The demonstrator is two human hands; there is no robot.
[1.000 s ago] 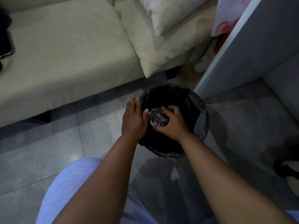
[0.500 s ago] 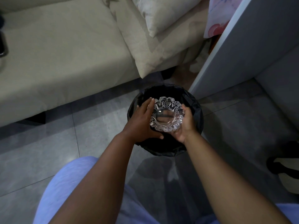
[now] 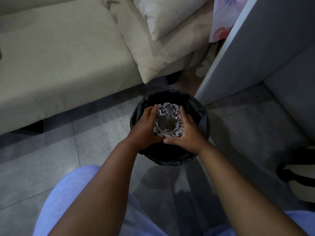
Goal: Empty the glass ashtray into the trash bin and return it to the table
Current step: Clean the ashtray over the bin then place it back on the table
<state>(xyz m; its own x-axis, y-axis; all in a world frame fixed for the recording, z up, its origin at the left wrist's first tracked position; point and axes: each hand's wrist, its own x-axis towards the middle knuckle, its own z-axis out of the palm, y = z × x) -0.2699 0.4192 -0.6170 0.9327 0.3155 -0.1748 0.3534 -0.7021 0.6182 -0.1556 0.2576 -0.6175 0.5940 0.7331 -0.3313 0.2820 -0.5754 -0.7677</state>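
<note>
The glass ashtray sits right above the open trash bin, squeezed between the left hand on one side and the right hand on the other, with the fingers of both curled around its bumpy rim.

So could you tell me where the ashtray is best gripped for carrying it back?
By the thick scalloped rim of the ashtray, from its two opposite sides, as the left hand and right hand do now over the bin. It faces up; the rim's ridges probably give purchase, while the smooth bowl would likely slip.
</note>
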